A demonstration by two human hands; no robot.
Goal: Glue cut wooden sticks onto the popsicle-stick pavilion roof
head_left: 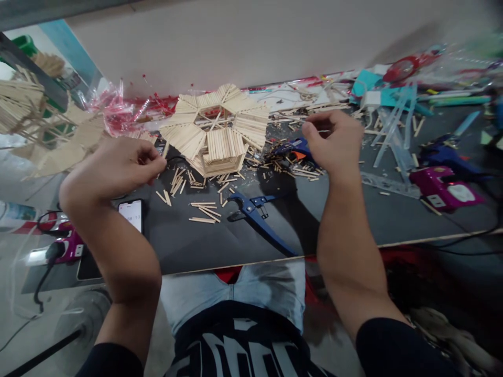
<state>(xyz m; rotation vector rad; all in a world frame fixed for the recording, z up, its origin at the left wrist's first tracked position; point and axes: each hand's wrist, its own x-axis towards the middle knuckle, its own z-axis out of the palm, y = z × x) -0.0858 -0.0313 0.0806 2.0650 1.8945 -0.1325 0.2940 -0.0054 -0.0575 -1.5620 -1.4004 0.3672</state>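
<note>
My left hand (143,163) is pinched on a short thin wooden stick (165,149), left of a flower-shaped model (251,125) made of many such sticks. My right hand (336,139) is raised with curled fingers, thumb near the forefinger; whatever it may hold is too small or hidden. Just under and left of that hand lies a blue glue gun (301,146) with an orange trigger, partly covered by it. Loose sticks (206,209) are scattered before the model. Closer to the table's front edge rests a blue-handled cutter (257,217).
On the left stand a second stick model (58,125) and a phone (131,212). Purple power sockets (444,188), another blue glue gun (448,157) and clear glue sticks (393,131) occupy the right. Red and clear plastic wrapping (121,112) lies along the wall.
</note>
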